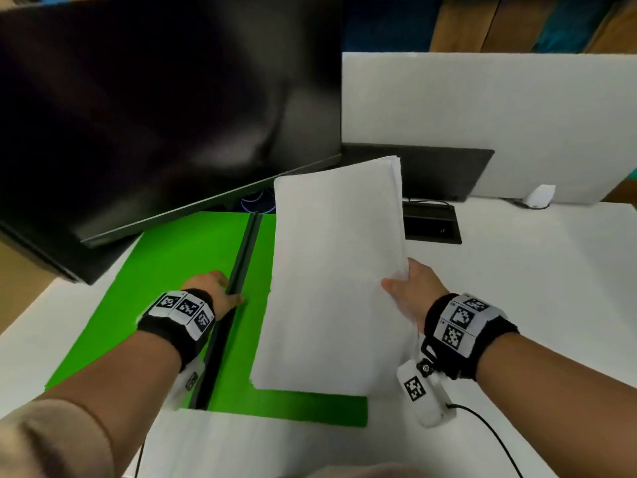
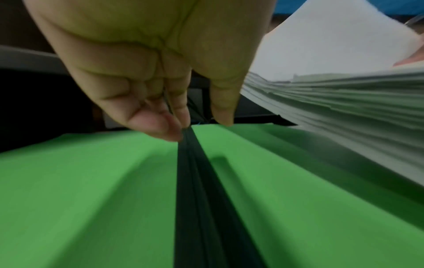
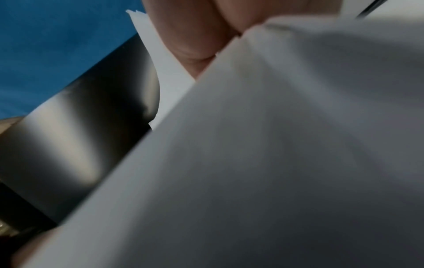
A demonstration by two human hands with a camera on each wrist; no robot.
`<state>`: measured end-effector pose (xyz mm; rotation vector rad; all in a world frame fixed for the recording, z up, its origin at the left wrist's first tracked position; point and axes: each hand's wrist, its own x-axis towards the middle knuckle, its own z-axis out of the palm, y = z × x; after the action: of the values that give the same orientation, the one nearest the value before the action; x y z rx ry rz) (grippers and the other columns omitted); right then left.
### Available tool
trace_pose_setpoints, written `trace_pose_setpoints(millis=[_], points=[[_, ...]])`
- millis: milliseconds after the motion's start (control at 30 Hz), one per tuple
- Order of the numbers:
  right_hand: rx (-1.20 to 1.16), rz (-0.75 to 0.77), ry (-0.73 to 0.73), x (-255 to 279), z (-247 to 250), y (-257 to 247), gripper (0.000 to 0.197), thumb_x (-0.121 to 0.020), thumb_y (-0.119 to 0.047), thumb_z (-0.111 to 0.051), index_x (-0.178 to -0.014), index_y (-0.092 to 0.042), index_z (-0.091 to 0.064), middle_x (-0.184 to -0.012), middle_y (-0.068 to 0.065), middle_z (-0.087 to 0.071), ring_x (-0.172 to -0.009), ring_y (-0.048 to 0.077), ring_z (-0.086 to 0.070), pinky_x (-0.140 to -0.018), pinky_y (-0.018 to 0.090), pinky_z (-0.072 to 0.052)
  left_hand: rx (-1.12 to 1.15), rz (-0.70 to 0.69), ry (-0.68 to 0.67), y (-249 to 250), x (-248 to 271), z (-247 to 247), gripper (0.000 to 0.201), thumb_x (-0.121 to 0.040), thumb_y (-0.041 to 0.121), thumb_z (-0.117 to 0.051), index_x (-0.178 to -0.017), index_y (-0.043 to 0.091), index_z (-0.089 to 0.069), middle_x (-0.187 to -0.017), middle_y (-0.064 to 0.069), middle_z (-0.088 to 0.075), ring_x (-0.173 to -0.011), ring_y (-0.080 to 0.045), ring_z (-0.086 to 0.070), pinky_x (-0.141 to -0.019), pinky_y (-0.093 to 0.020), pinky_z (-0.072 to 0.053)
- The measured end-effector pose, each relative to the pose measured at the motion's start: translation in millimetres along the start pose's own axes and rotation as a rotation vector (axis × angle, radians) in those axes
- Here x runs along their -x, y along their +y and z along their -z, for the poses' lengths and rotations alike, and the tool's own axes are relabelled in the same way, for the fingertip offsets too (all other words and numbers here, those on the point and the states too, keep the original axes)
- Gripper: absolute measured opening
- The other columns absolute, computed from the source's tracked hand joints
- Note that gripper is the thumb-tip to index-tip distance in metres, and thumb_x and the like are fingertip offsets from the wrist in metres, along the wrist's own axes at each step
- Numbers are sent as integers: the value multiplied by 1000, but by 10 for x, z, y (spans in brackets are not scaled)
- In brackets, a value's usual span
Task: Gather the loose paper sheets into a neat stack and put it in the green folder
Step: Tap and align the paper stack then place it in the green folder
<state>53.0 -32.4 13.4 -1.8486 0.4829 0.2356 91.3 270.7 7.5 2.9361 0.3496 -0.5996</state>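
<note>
white desk [image 1: 517, 305]: green folder [image 1: 155, 270] open; right hand [image 1: 410, 291] grips paper stack [image 1: 337, 270]; left hand [image 1: 213, 288] seemingly pinches spine [image 1: 241, 263].

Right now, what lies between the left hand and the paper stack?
In the head view, only a bare green folder strip separates left hand from paper stack.

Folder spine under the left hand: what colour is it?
Black, between green covers; the spine shows best in the left wrist view.

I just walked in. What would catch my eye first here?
The bright green folder lying open on the white desk, below a dark monitor. The right hand holds a stack of white paper over the folder's right half, while the left hand pinches the black spine strip.
</note>
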Motion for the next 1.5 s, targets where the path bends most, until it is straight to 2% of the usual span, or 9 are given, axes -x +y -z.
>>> trace_pose_setpoints(millis=[167, 267, 400, 500, 633, 800, 1033, 1233, 1500], points=[[57, -59, -2, -41, 1, 46, 20, -85, -9, -60, -103, -16, -58, -105, 11, -67, -97, 30, -64, -90, 40, -53, 28, -17, -46, 51, -1, -219, 37, -83, 18, -59, -119, 11, -57, -123, -15, -62, -112, -30, -58, -89, -30, -47], [54, -103, -19, -62, 239, 103, 27, -84, -9, -62, -111, -11, -58, -108, 11, -67, -98, 30, -65, -92, 43, -52, 136, -73, -71, 286, 124, -326, 32, -82, 16, -58, -113, 12, -60, -120, -13, -63, -109, -29, -59, -87, -27, -46], [30, -173, -3, -18, 762, 301, 29, -84, -5, -62, -112, -13, -60, -110, 13, -68, -101, 32, -64, -94, 48, -50, 334, -202, -102, 856, 407, -535, 22, -81, 9, -54, -102, 9, -60, -106, -12, -67, -92, -26, -59, -76, -24, -44], [49, -207, 54, 8, 1171, 466, 29, -85, -3, -62, -112, -12, -59, -108, 14, -67, -100, 33, -64, -94, 48, -49, 403, -253, -131, 1341, 508, -662, 19, -82, 9, -53, -101, 8, -57, -105, -12, -66, -95, -28, -60, -79, -26, -46], [87, -237, 129, -32, 1622, 656, 28, -85, -4, -62, -112, -12, -58, -103, 13, -66, -92, 30, -63, -89, 41, -51, 362, -322, -183, 1884, 552, -796, 17, -83, 10, -53, -100, 9, -53, -108, -13, -63, -101, -29, -58, -83, -31, -48], [139, -278, 134, -175, 1977, 886, 32, -84, -9, -64, -115, -13, -57, -105, 11, -68, -98, 32, -64, -94, 46, -50, 311, -340, -228, 2268, 608, -930, 15, -83, 3, -53, -91, 11, -42, -96, -9, -55, -87, -23, -52, -78, -31, -47], [117, -303, 83, -244, 2063, 1122, 26, -85, -11, -63, -108, -20, -56, -105, 9, -67, -98, 31, -65, -94, 45, -50, 267, -384, -245, 2314, 714, -1072, 12, -84, 9, -51, -91, 13, -42, -93, -6, -53, -85, -22, -51, -75, -29, -44], [102, -376, 120, -233, 2086, 1369, 27, -81, -15, -66, -105, -21, -58, -106, 9, -69, -97, 31, -65, -94, 47, -51, 259, -372, -226, 2403, 704, -1046, 13, -85, 10, -51, -92, 14, -42, -95, -6, -53, -88, -22, -52, -82, -29, -49], [163, -379, 67, -287, 2086, 1444, 41, -77, -17, -70, -115, -9, -57, -110, 12, -68, -100, 33, -64, -95, 49, -49, 289, -321, -230, 2368, 749, -1060, 13, -83, 15, -55, -90, 15, -45, -93, -4, -55, -88, -23, -55, -79, -28, -49]])
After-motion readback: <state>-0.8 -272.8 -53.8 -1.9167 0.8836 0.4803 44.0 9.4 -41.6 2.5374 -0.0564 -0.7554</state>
